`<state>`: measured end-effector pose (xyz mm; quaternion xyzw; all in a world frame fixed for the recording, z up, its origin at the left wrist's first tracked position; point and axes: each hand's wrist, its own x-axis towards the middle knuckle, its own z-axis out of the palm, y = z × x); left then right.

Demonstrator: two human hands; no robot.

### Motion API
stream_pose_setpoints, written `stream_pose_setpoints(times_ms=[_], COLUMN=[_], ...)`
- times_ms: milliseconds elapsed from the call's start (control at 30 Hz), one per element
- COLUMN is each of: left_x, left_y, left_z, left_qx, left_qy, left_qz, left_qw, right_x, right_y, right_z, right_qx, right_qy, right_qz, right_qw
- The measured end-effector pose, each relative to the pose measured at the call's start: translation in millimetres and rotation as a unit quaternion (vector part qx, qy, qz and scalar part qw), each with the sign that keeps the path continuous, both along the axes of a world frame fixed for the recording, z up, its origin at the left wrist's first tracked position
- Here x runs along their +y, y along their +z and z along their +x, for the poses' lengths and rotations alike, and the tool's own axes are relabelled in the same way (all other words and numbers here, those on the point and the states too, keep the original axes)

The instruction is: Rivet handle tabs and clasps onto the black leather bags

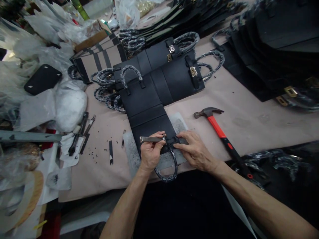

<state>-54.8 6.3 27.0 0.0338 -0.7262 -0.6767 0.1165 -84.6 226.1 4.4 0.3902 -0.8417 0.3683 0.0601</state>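
Note:
My left hand (151, 155) is closed around a metal punch (149, 139), a silver rod lying nearly sideways over a black leather bag panel (153, 124). The thumb and index finger of my right hand (193, 149) hold a short black leather strap (171, 139) at the panel's near edge. A plastic-wrapped handle (171, 177) loops from that edge towards me. Beneath the panel lies a pale, worn slab (131, 149). To the right of my hands rests a claw hammer (219, 127) with a red and black grip. My fingers partly hide the punch tip.
More black bag panels (164, 81) with wrapped handles and gold clasps lie behind. Stacked panels (281, 49) fill the right back. Small tools (111, 152) and dark bits lie to the left, beside plastic bags (71, 106) and a tape roll (27, 205).

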Motion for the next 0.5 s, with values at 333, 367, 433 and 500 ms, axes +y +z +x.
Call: stream_pose_setpoints(times_ms=[333,367,433,500], left_x=[-0.6,-0.5,-0.2,0.1], left_y=[4.0,3.9,3.7,3.8], left_z=[-2.8,-3.2,-4.0,-4.7], left_qx=[-0.009,-0.009,-0.010,-0.010], left_qy=[-0.027,-0.029,-0.033,-0.035], left_qz=[-0.032,-0.036,-0.045,-0.055], left_qw=[0.999,0.999,0.998,0.998], right_x=[-1.5,-1.7,-2.2,-2.8], right_y=[3.4,4.0,4.8,4.6], right_z=[-1.6,-1.8,-2.2,-2.3], right_qx=[-0.013,-0.011,-0.015,-0.022], right_qy=[-0.004,-0.003,-0.002,-0.007], right_qz=[0.031,0.034,0.038,0.036], right_qw=[0.999,0.999,0.999,0.999])
